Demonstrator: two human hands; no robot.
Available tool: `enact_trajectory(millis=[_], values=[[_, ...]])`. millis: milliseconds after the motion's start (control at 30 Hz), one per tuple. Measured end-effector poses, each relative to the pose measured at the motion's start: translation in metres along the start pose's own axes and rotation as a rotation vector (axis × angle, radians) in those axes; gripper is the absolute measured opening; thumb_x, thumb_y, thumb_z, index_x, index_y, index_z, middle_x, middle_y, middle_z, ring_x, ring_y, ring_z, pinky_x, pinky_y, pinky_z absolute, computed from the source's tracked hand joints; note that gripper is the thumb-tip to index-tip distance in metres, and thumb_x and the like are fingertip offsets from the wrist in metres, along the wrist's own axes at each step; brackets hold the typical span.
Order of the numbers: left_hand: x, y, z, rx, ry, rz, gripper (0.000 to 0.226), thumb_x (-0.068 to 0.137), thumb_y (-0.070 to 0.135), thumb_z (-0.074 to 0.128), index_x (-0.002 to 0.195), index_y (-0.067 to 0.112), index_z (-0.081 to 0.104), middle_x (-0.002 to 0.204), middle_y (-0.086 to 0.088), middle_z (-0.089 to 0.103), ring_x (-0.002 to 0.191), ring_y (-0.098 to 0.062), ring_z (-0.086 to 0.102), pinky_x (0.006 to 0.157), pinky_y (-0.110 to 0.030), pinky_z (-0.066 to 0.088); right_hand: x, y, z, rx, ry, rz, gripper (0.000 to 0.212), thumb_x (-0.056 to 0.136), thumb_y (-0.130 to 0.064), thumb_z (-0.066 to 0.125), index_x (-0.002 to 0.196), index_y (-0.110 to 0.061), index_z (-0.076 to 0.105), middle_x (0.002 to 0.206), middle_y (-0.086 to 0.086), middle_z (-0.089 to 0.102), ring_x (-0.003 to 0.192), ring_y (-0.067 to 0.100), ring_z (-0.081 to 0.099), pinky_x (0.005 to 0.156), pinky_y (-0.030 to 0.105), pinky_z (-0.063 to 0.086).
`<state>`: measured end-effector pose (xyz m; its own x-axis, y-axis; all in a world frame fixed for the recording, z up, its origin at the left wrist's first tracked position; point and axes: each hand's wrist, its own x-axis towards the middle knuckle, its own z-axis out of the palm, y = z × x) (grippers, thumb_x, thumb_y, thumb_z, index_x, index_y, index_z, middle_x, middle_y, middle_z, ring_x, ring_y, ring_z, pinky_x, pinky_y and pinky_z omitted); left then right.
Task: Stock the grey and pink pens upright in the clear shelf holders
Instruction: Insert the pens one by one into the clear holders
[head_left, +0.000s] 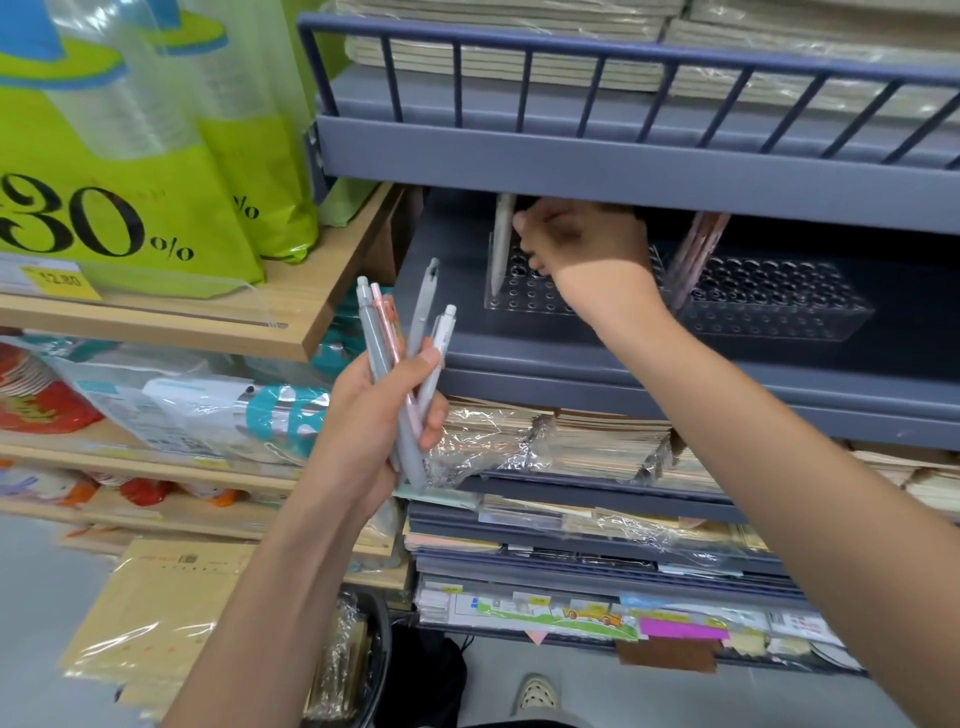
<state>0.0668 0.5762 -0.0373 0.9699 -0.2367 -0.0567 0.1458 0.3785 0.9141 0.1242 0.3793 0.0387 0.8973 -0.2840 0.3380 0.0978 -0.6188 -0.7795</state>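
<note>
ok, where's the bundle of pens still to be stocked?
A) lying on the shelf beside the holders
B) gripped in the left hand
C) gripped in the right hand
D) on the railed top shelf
B: the left hand grips the pen bundle below the shelf, while the right hand is up at the left clear holder, by a pale pen standing in it.

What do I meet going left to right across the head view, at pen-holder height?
Green bag → pen bundle in the left hand → upright pen → right hand → pink pens → right holder.
</note>
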Motion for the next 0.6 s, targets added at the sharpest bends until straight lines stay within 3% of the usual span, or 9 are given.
enact_trajectory(millis=[100,233,300,367,467,533,600], values=[[0.002,-0.002,0.003,-0.031,-0.046,0.009,0.018,0.092,0.018,0.067,0.103,0.011,0.055,0.06,-0.006,0.051,0.045,-0.016,0.049,0.04,-0.023,0.041,-0.028,0.003,-0.009,0.109,-0.176,-0.015,0.022,0.086,-0.04,0.069,0.076,-0.021,0.071,0.072,-0.007,0.072,0.059,-0.001,0.058,0.069,0.026,0.051],[0.008,-0.007,0.014,-0.026,-0.07,0.04,0.02,0.089,0.019,0.07,0.104,0.012,0.059,0.065,-0.002,0.058,0.049,-0.017,0.054,0.042,-0.025,0.045,-0.049,0.005,-0.016,0.142,-0.407,-0.018,0.027,0.086,-0.05,0.067,0.08,-0.025,0.076,0.079,-0.009,0.073,0.067,-0.006,0.059,0.067,0.017,0.046],[0.01,-0.01,0.019,-0.024,-0.056,0.045,0.018,0.088,0.019,0.071,0.101,0.014,0.06,0.064,0.0,0.057,0.049,-0.016,0.054,0.042,-0.024,0.044,-0.046,0.011,-0.015,0.135,-0.359,0.012,0.028,0.088,-0.05,0.065,0.079,-0.025,0.075,0.077,-0.011,0.073,0.061,-0.008,0.055,0.067,0.019,0.045],[0.013,-0.011,0.02,-0.027,-0.032,0.052,0.018,0.089,0.019,0.07,0.1,0.014,0.057,0.062,0.0,0.055,0.048,-0.015,0.051,0.04,-0.023,0.041,-0.037,0.017,-0.011,0.1,-0.198,0.051,0.029,0.088,-0.047,0.065,0.078,-0.021,0.071,0.075,-0.009,0.072,0.06,-0.004,0.055,0.067,0.025,0.048],[0.015,-0.009,0.02,-0.014,0.0,0.055,0.015,0.094,0.016,0.067,0.101,0.013,0.055,0.06,0.0,0.054,0.047,-0.015,0.05,0.04,-0.023,0.041,-0.015,0.02,0.0,-0.048,0.006,0.027,0.024,0.088,-0.043,0.068,0.08,-0.021,0.067,0.075,-0.009,0.068,0.077,0.012,0.066,0.077,0.027,0.046],[0.015,-0.007,0.02,-0.006,0.015,0.048,0.013,0.096,0.015,0.065,0.101,0.013,0.054,0.06,-0.001,0.053,0.047,-0.014,0.051,0.04,-0.023,0.042,-0.002,0.017,0.009,-0.172,0.021,-0.007,0.027,0.086,-0.049,0.067,0.085,-0.022,0.065,0.078,-0.009,0.067,0.084,0.018,0.066,0.073,0.023,0.031],[0.015,-0.005,0.02,0.001,0.023,0.044,0.012,0.097,0.016,0.065,0.1,0.014,0.054,0.059,-0.002,0.052,0.045,-0.014,0.051,0.04,-0.023,0.042,0.006,0.015,0.017,-0.239,0.019,-0.033,0.03,0.084,-0.055,0.066,0.082,-0.025,0.06,0.081,-0.007,0.07,0.087,0.02,0.066,0.071,0.023,0.031]])
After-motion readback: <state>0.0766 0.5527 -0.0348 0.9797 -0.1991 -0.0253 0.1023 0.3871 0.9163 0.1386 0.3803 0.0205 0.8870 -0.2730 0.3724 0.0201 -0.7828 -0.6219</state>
